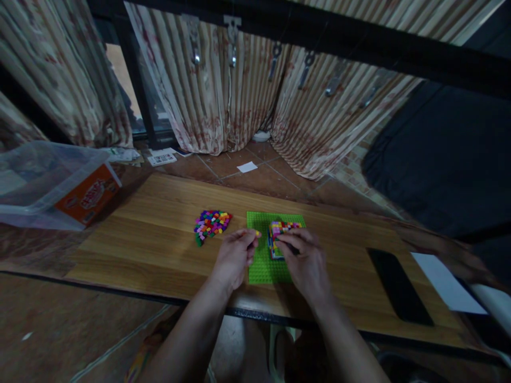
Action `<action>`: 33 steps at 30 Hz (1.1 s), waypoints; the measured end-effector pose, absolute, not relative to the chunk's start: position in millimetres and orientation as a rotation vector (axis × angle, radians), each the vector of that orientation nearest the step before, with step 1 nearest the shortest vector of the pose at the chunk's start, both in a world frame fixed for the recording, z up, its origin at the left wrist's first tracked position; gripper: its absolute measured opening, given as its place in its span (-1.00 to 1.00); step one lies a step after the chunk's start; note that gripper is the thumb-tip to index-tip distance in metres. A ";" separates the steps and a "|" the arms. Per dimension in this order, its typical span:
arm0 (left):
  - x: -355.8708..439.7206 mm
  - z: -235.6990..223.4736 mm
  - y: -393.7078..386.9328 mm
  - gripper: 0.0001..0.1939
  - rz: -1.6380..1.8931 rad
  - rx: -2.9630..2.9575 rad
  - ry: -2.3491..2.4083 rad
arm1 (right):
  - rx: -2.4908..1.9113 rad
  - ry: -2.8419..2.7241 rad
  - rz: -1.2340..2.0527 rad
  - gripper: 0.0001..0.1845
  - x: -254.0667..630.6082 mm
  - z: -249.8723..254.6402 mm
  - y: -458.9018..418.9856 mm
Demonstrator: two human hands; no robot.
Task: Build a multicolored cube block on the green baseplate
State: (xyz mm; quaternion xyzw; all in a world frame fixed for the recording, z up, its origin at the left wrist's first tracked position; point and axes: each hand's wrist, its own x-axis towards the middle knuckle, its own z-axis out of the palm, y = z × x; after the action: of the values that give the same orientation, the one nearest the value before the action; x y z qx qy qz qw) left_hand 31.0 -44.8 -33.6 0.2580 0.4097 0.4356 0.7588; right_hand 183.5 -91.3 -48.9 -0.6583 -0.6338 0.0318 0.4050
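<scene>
A green baseplate (261, 268) lies on the wooden table, and on it stands a low block built of many-coloured toy bricks (275, 230). My left hand (235, 252) is over the plate's left edge, its thumb and forefinger closed on a small yellow toy brick (258, 233). Over the built block, my right hand (307, 260) has its fingertips pinched together at the block's left side. Whatever those fingers hold is too small and too covered to make out. Part of the block is hidden behind this hand. Left of the plate lies a pile of loose toy bricks (213, 223).
The wooden table (151, 234) has a dark front edge. A dark flat slab (399, 287) lies at its right, beside a white sheet (447, 282). On the left stands a clear plastic bin (43, 207) with an orange label. Striped curtains (223, 106) hang behind the table.
</scene>
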 end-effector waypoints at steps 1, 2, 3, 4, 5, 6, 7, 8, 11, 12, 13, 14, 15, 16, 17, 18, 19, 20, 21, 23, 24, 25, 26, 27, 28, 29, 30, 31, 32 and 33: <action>32.8 -34.9 -45.6 -0.75 0.943 0.567 0.901 | -1.679 -1.612 0.043 -0.87 182.4 -49.1 -89.7; 34.9 -36.2 -46.5 -0.76 0.937 0.572 0.914 | -1.691 -1.619 0.016 -0.87 181.7 -49.4 -88.2; 37.3 -37.7 -47.3 -0.77 0.933 0.576 0.929 | -1.699 -1.621 -0.002 -0.88 181.2 -49.8 -86.9; 40.1 -39.2 -48.0 -0.77 0.929 0.578 0.945 | -1.702 -1.615 -0.015 -0.88 180.9 -50.1 -85.8; 43.1 -40.7 -48.8 -0.78 0.921 0.581 0.958 | -1.702 -1.607 -0.023 -0.88 180.7 -50.5 -85.0; 46.3 -42.2 -49.6 -0.79 0.911 0.583 0.967 | -1.701 -1.598 -0.029 -0.89 180.6 -50.9 -84.5; 49.6 -43.6 -50.4 -0.79 0.900 0.584 0.972 | -1.699 -1.589 -0.033 -0.89 180.5 -51.2 -84.1; 52.8 -44.9 -51.2 -0.79 0.890 0.583 0.970 | -1.695 -1.581 -0.033 -0.90 180.4 -51.6 -83.9; 60.8 -48.1 -52.7 -0.77 0.879 0.569 0.940 | -1.681 -1.561 -0.020 -0.92 180.0 -52.4 -83.7; 62.6 -48.8 -52.7 -0.77 0.884 0.561 0.934 | -1.678 -1.556 -0.017 -0.92 179.9 -52.5 -83.8; 63.9 -49.4 -52.6 -0.77 0.889 0.553 0.933 | -1.674 -1.555 -0.014 -0.92 179.9 -52.7 -83.9; 64.9 -49.8 -52.4 -0.77 0.894 0.548 0.936 | -1.671 -1.556 -0.014 -0.91 180.0 -52.8 -84.2; 65.4 -50.1 -52.1 -0.78 0.899 0.545 0.941 | -1.669 -1.562 -0.014 -0.91 180.3 -53.1 -84.5; 65.7 -50.3 -51.8 -0.78 0.903 0.546 0.945 | -1.665 -1.571 -0.012 -0.90 180.7 -53.5 -84.9; 65.8 -50.5 -51.6 -0.78 0.904 0.548 0.946 | -1.663 -1.579 -0.012 -0.89 181.2 -54.0 -85.5; 65.7 -50.6 -51.4 -0.78 0.905 0.552 0.944 | -1.662 -1.590 -0.013 -0.88 181.8 -54.7 -86.2; 65.7 -50.7 -51.3 -0.78 0.905 0.555 0.942 | -1.664 -1.603 -0.018 -0.87 182.5 -55.6 -87.0; 65.8 -50.8 -51.2 -0.78 0.906 0.555 0.943 | -1.666 -1.616 -0.030 -0.86 183.1 -56.6 -87.9; 65.9 -51.0 -51.1 -0.78 0.906 0.555 0.946 | -1.668 -1.632 -0.047 -0.84 183.5 -57.7 -88.9; 66.4 -51.2 -51.0 -0.79 0.908 0.555 0.955 | -1.672 -1.667 -0.091 -0.80 183.6 -59.7 -90.8; 66.7 -51.3 -51.0 -0.79 0.910 0.555 0.959 | -1.677 -1.685 -0.114 -0.78 183.1 -60.4 -91.7; 67.0 -51.4 -51.0 -0.78 0.911 0.554 0.963 | -1.684 -1.697 -0.139 -0.76 182.4 -60.8 -92.4; 67.4 -51.4 -50.9 -0.77 0.913 0.554 0.964 | -1.693 -1.708 -0.158 -0.75 181.3 -61.0 -93.0; 67.6 -51.5 -51.0 -0.76 0.915 0.554 0.965 | -1.702 -1.718 -0.169 -0.74 180.0 -60.7 -93.4; 67.8 -51.6 -51.0 -0.76 0.917 0.555 0.966 | -1.712 -1.725 -0.173 -0.73 178.6 -60.1 -93.8; 67.9 -51.7 -51.1 -0.75 0.919 0.559 0.969 | -1.722 -1.732 -0.173 -0.73 177.1 -59.1 -94.1; 67.9 -52.0 -51.2 -0.75 0.918 0.567 0.973 | -1.731 -1.739 -0.169 -0.72 175.6 -57.9 -94.4; 67.9 -52.3 -51.4 -0.76 0.918 0.578 0.978 | -1.742 -1.750 -0.166 -0.72 174.1 -56.4 -94.6; 67.9 -52.8 -51.5 -0.76 0.916 0.591 0.985 | -1.753 -1.764 -0.169 -0.72 172.8 -54.8 -94.9; 67.9 -53.3 -51.6 -0.76 0.916 0.605 0.991 | -1.765 -1.780 -0.180 -0.72 171.6 -53.3 -95.2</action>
State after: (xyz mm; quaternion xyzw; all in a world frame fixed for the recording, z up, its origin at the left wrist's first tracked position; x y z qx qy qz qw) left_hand 67.9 -51.6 -53.3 0.2755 0.4515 0.4173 0.7390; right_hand 171.6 -95.2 -53.3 -0.6680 -0.6735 -0.0680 0.3090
